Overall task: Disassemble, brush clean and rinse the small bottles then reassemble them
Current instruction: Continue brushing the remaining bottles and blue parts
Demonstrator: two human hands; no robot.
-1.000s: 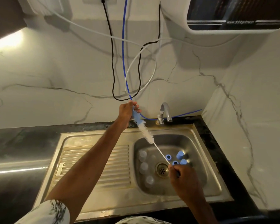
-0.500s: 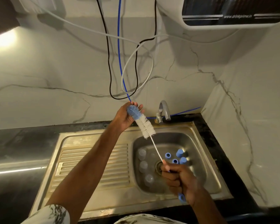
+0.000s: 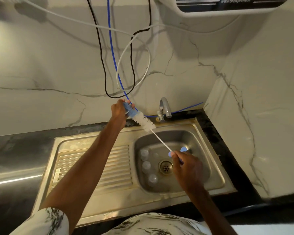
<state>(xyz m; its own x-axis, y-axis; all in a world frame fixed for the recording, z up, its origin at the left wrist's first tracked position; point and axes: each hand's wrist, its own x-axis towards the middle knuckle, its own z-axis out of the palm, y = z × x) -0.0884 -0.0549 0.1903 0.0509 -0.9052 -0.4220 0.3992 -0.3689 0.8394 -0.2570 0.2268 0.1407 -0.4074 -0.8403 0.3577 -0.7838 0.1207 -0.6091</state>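
Though looser earlier, the left hand (image 3: 118, 111) now grips the brush (image 3: 145, 123).

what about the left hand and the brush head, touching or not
Touching. The head view shows the left hand gripping the blue tip of the brush.

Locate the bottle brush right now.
In the head view, the bottle brush slants over the sink, left of the tap, left hand gripping its blue tip, right hand pinching its wire handle.
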